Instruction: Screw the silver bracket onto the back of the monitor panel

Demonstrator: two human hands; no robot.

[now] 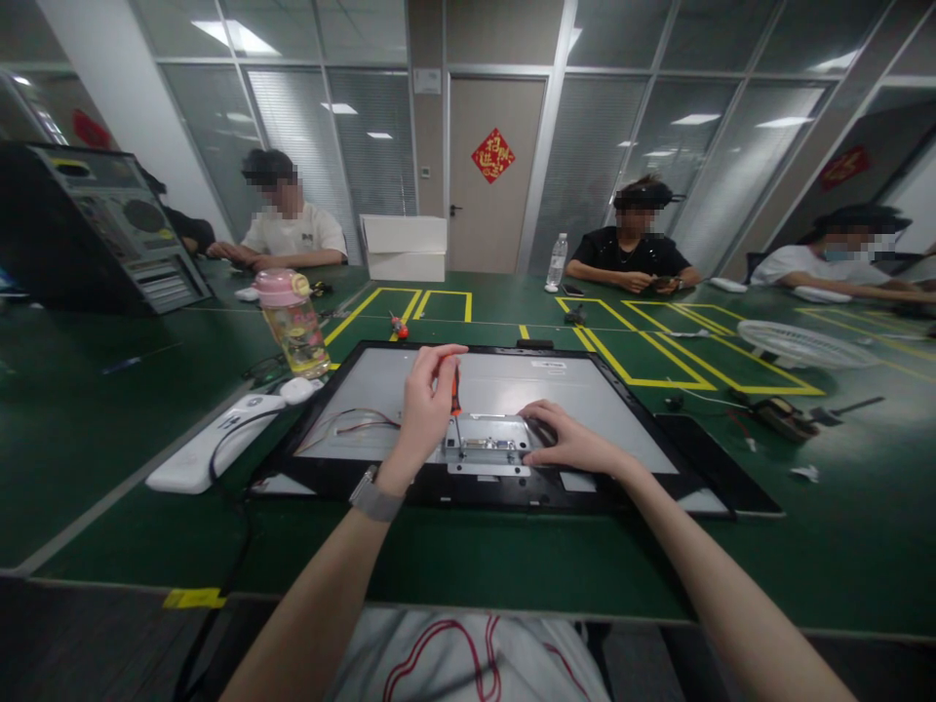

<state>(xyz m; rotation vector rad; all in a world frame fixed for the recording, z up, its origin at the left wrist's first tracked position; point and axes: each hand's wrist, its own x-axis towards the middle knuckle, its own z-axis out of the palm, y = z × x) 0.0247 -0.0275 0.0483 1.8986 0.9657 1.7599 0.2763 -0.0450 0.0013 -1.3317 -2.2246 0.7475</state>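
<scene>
My left hand [426, 405] is closed around a screwdriver [456, 390] with a red and black handle. Its thin shaft points down at the left end of a silver metal bracket [488, 470] with a row of ports. Whether the tip sits in a screw is too small to tell. On the bracket's right end rests my right hand [568, 439], thumb and fingers gripping its edge. The bracket lies near the front edge of an opened display panel [504, 375], grey-backed with a black frame, flat on the green table. Loose wires [358, 419] run across the panel on the left.
Left of the panel are a white power strip [212, 444], a pink-lidded bottle [296, 331] and a computer case [109, 229]. A dark flat slab [721, 463] touches the right side. Farther off are a white box [405, 249], a water bottle [558, 259] and several seated people.
</scene>
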